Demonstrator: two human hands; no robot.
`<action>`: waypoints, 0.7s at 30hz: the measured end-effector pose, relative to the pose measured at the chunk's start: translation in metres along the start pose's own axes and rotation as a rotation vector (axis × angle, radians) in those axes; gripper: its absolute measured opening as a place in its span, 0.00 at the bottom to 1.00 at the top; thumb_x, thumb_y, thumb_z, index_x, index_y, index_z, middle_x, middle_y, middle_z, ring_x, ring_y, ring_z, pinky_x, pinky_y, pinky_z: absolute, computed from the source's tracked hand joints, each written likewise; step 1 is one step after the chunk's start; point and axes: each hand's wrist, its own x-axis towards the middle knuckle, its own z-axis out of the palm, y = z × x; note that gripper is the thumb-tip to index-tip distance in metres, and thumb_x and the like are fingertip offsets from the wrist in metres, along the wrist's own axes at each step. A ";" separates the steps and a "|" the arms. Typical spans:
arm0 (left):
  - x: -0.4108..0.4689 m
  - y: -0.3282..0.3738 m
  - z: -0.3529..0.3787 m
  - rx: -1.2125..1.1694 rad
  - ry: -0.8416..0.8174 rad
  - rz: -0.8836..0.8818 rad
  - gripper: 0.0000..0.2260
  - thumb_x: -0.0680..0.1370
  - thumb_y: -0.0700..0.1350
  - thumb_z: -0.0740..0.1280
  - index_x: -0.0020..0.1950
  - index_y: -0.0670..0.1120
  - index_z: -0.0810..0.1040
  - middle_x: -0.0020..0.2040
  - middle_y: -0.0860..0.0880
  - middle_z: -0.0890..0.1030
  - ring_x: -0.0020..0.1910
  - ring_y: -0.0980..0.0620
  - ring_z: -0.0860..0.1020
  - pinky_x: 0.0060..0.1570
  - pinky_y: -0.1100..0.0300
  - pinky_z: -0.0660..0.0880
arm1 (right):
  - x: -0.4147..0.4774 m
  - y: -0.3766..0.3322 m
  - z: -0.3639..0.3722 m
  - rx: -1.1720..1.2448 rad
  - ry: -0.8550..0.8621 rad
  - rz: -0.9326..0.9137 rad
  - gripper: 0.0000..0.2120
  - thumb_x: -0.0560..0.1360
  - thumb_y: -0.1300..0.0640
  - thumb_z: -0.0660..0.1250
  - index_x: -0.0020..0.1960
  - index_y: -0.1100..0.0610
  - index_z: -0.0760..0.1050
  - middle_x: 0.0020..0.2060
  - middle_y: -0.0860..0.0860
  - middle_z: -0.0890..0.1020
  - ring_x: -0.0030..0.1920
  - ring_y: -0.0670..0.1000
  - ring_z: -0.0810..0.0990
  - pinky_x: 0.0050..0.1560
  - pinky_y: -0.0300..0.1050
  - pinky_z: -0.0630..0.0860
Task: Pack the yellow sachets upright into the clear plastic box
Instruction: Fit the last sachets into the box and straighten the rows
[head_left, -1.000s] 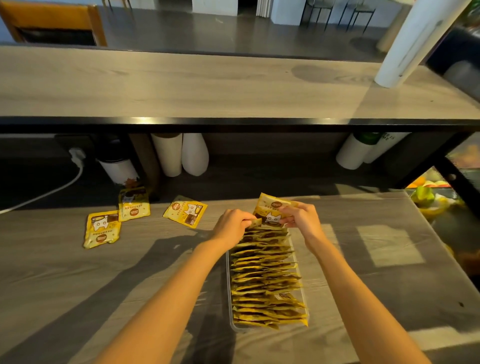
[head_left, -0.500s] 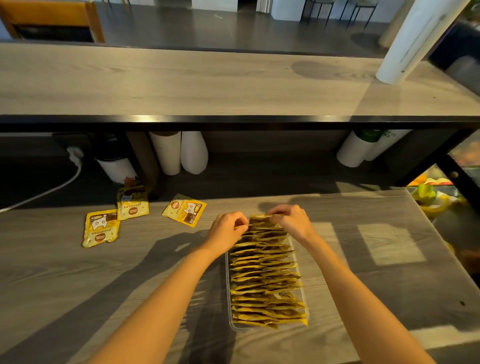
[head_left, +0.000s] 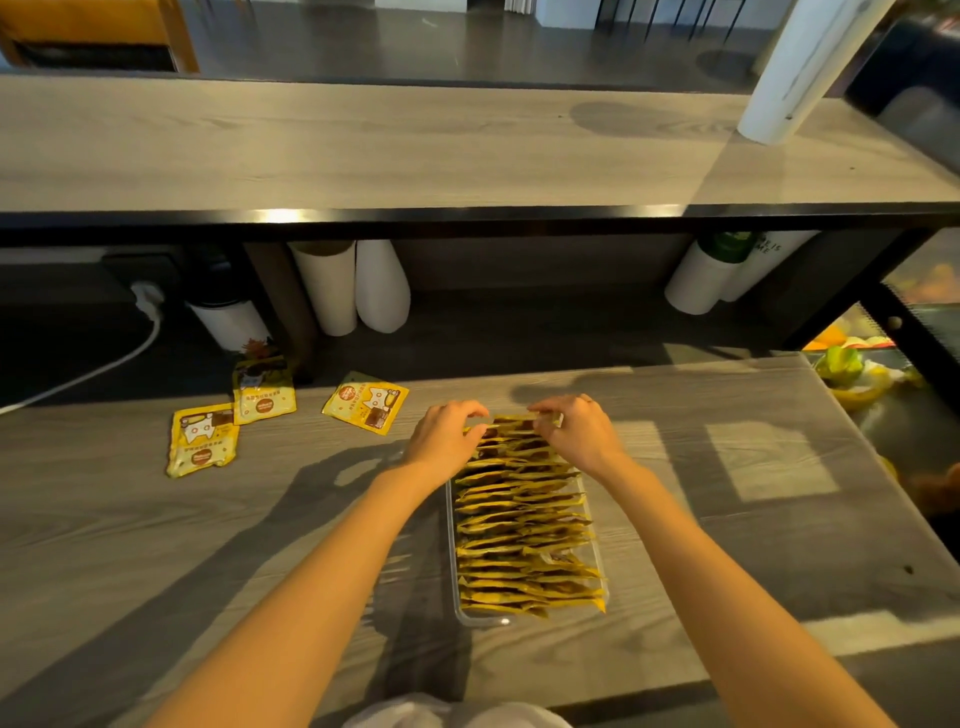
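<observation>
The clear plastic box (head_left: 483, 619) sits just below the middle of the frame on the grey wood-grain counter (head_left: 727, 530), long and narrow, its length running away from the viewer; a packed row of yellow sachets (head_left: 519, 535) stands upright in it, top edges showing from the near end to the far end. Both hands meet at the far end of the box; the left hand (head_left: 447, 439) has its fingers (head_left: 475, 415) curled down onto the left corner of the farthest sachet (head_left: 511, 420), and the right hand (head_left: 579, 434) has its fingers (head_left: 543, 418) bent and pinching that sachet's top edge on the right side; the sachet stands in line with the rest of the row. Both forearms reach in from the bottom of the frame, either side of the box. Three loose sachets lie flat on the counter at centre left, well apart from the box: one nearest the left edge (head_left: 200, 440), one behind it (head_left: 264, 397), one tilted towards the hands (head_left: 366, 402). White paper cup stacks (head_left: 353, 286) stand in shadow under the upper shelf (head_left: 415, 150); a white cable (head_left: 104, 366) trails off the left edge.
</observation>
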 end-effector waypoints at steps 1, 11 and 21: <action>-0.004 0.004 -0.002 0.029 0.020 0.000 0.13 0.79 0.44 0.61 0.64 0.48 0.74 0.64 0.47 0.75 0.65 0.48 0.70 0.61 0.55 0.69 | -0.005 -0.001 -0.001 -0.003 0.033 -0.018 0.17 0.77 0.59 0.63 0.65 0.55 0.74 0.63 0.54 0.77 0.66 0.55 0.70 0.64 0.46 0.67; -0.081 0.030 -0.004 0.110 -0.019 0.226 0.05 0.77 0.45 0.65 0.46 0.46 0.78 0.47 0.50 0.78 0.44 0.54 0.75 0.48 0.56 0.76 | -0.084 0.003 0.000 0.079 0.105 -0.192 0.05 0.66 0.61 0.65 0.40 0.59 0.77 0.37 0.50 0.76 0.39 0.49 0.73 0.43 0.47 0.73; -0.133 0.021 0.032 0.408 -0.079 0.313 0.22 0.74 0.57 0.66 0.63 0.47 0.71 0.60 0.51 0.70 0.55 0.53 0.72 0.52 0.60 0.70 | -0.147 0.012 0.016 -0.273 -0.156 -0.306 0.20 0.70 0.50 0.61 0.60 0.55 0.76 0.55 0.54 0.82 0.54 0.56 0.78 0.52 0.46 0.75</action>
